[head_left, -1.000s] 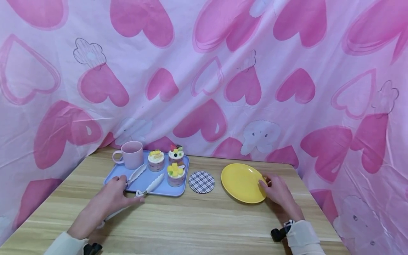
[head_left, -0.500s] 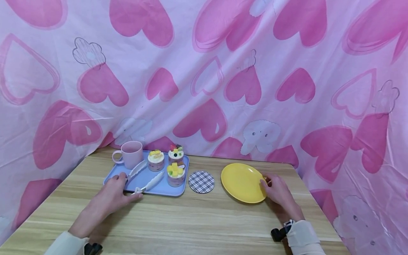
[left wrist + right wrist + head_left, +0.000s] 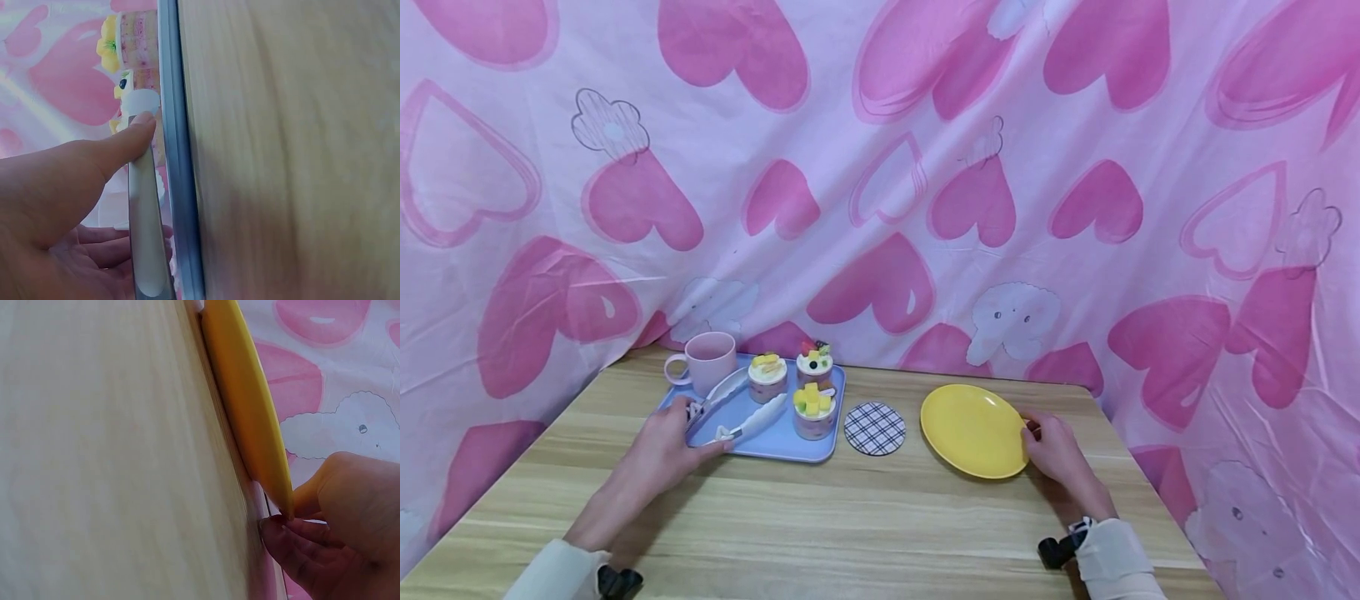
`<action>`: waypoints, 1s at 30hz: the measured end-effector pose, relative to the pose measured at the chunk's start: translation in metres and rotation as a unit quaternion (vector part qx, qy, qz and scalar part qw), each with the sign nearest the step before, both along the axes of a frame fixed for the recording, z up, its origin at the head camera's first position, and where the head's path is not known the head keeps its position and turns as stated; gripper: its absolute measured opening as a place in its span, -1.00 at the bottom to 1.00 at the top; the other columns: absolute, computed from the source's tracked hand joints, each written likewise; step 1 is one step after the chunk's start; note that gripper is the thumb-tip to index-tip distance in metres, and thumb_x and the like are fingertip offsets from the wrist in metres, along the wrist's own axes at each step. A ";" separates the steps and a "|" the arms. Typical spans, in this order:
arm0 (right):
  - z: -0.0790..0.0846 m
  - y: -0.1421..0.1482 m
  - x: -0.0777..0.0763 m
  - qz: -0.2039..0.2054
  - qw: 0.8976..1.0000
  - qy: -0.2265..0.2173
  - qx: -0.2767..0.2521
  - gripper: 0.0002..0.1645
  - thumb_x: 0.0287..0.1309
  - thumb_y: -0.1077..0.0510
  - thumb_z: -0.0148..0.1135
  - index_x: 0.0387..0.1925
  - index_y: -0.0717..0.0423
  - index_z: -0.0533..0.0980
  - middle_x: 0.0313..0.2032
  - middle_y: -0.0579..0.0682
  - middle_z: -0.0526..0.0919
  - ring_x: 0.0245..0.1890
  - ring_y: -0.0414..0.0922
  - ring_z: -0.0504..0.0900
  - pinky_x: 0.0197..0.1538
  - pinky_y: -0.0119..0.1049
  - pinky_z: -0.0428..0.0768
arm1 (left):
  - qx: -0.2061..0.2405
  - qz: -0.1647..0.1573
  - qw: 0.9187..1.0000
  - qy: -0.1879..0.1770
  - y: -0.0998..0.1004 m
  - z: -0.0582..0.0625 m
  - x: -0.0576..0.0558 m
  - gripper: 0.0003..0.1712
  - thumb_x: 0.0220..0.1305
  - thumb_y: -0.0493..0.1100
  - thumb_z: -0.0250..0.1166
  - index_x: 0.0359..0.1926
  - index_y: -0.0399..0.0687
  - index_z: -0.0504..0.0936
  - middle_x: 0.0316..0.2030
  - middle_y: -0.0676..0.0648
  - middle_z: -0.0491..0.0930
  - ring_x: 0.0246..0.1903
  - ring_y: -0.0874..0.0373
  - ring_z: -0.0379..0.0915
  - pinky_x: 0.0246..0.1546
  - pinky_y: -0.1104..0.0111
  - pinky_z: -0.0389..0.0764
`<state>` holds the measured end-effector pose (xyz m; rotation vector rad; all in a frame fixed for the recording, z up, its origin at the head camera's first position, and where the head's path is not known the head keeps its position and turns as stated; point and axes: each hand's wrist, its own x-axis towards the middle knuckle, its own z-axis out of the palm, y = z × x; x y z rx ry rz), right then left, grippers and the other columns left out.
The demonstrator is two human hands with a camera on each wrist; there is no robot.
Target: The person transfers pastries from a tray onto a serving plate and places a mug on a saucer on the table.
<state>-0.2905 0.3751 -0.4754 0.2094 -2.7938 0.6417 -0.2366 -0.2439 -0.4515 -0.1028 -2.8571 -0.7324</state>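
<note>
The left hand (image 3: pixel 658 450), fingers clamped on tongs (image 3: pixel 763 415), has edged forward, seemingly bringing cakes (image 3: pixel 814 423) within reach. The right hand (image 3: pixel 1060 447) pinches the plate (image 3: pixel 970 429).

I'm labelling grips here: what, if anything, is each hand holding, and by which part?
The left hand holds the tongs by the handle arms. The right hand pinches the yellow plate by its right-hand rim.

1. Tray (image 3: pixel 782 451) on tabletop (image 3: pixel 850 525), left side; mug (image 3: pixel 713 367) at tray's back left.
2. Three dessert cups (image 3: pixel 814 422) on tray, right of mug.
3. Tongs (image 3: pixel 765 414) over tray, before mug, left of nearest dessert cup.
4. Coaster (image 3: pixel 875 428) on tabletop, between tray and plate (image 3: pixel 973 429); plate at right.
5. Cloth (image 3: pixel 880 108) behind tabletop.
</note>
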 end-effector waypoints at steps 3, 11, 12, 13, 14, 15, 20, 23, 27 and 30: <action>0.000 0.000 0.000 -0.003 1.000 -0.003 -0.002 -0.61 0.35 0.36 0.25 0.17 0.32 0.67 -0.29 0.10 0.74 -0.26 -0.03 0.65 -0.16 -0.16 0.64 | 0.006 0.009 1.000 -0.008 -0.001 0.000 -0.002 0.19 0.11 0.21 0.69 0.31 -0.66 0.32 0.05 -0.59 0.57 -0.07 -0.29 0.59 -0.02 -0.16 0.68; 0.000 -0.001 0.002 -0.007 1.000 -0.002 -0.003 -0.62 0.34 0.37 0.27 0.16 0.32 0.67 -0.30 0.10 0.75 -0.27 -0.04 0.66 -0.15 -0.13 0.64 | 0.023 0.014 0.999 -0.024 -0.001 -0.003 -0.004 0.18 0.13 0.17 0.69 0.37 -0.61 0.28 0.13 -0.57 0.53 -0.02 -0.29 0.56 0.07 -0.22 0.66; 0.000 -0.001 0.002 -0.007 1.000 -0.002 -0.003 -0.62 0.34 0.37 0.27 0.16 0.32 0.67 -0.30 0.10 0.75 -0.27 -0.04 0.66 -0.15 -0.13 0.64 | 0.024 0.013 0.999 -0.024 -0.002 -0.003 -0.004 0.19 0.14 0.16 0.68 0.39 -0.61 0.27 0.14 -0.57 0.52 0.00 -0.31 0.55 0.09 -0.24 0.66; 0.000 -0.001 0.002 -0.006 1.000 -0.001 -0.003 -0.62 0.33 0.37 0.27 0.16 0.33 0.67 -0.30 0.10 0.75 -0.27 -0.04 0.66 -0.15 -0.13 0.65 | 0.025 0.012 0.999 -0.024 -0.001 -0.003 -0.004 0.19 0.15 0.15 0.68 0.40 -0.61 0.25 0.16 -0.58 0.51 0.03 -0.33 0.55 0.12 -0.26 0.65; 0.000 -0.001 0.002 -0.006 1.000 0.000 -0.002 -0.62 0.33 0.37 0.27 0.16 0.33 0.67 -0.30 0.09 0.75 -0.27 -0.04 0.66 -0.15 -0.13 0.65 | 0.025 0.010 0.999 -0.025 -0.001 -0.004 -0.005 0.19 0.17 0.14 0.67 0.42 -0.60 0.23 0.19 -0.59 0.48 0.06 -0.36 0.54 0.15 -0.29 0.62; 0.000 -0.001 0.001 -0.005 1.000 0.002 -0.002 -0.62 0.33 0.37 0.27 0.15 0.33 0.67 -0.31 0.09 0.75 -0.27 -0.04 0.66 -0.15 -0.13 0.64 | 0.025 0.008 0.999 -0.025 -0.001 -0.004 -0.005 0.20 0.18 0.14 0.66 0.44 -0.60 0.22 0.22 -0.60 0.46 0.10 -0.39 0.53 0.18 -0.31 0.60; -0.001 0.000 0.001 -0.005 1.000 0.004 -0.003 -0.62 0.33 0.37 0.27 0.14 0.32 0.68 -0.32 0.08 0.75 -0.27 -0.05 0.66 -0.15 -0.13 0.64 | 0.026 -0.002 0.999 -0.020 -0.001 -0.006 -0.007 0.23 0.22 0.12 0.64 0.52 -0.57 0.15 0.35 -0.62 0.37 0.28 -0.50 0.43 0.28 -0.37 0.50; 0.000 -0.001 0.001 -0.007 1.000 -0.002 -0.007 -0.62 0.33 0.37 0.26 0.15 0.31 0.68 -0.32 0.09 0.75 -0.27 -0.05 0.66 -0.15 -0.14 0.64 | 0.026 -0.009 1.000 -0.012 -0.001 -0.006 -0.008 0.23 0.21 0.14 0.64 0.52 -0.55 0.17 0.35 -0.61 0.38 0.29 -0.50 0.42 0.29 -0.37 0.49; 0.001 -0.001 0.002 -0.010 1.000 -0.014 -0.013 -0.60 0.35 0.36 0.26 0.19 0.32 0.66 -0.29 0.11 0.75 -0.27 -0.04 0.66 -0.17 -0.17 0.64 | 0.027 -0.011 1.000 -0.010 0.000 -0.006 -0.009 0.23 0.20 0.22 0.63 0.49 -0.55 0.22 0.31 -0.59 0.44 0.25 -0.46 0.47 0.27 -0.35 0.53; 0.001 -0.002 0.002 -0.009 1.000 -0.016 -0.013 -0.60 0.36 0.35 0.25 0.19 0.33 0.66 -0.28 0.12 0.75 -0.27 -0.04 0.66 -0.19 -0.19 0.64 | 0.023 -0.004 1.000 -0.017 0.002 -0.004 -0.010 0.21 0.20 0.27 0.62 0.45 -0.56 0.28 0.26 -0.59 0.50 0.18 -0.41 0.52 0.21 -0.30 0.59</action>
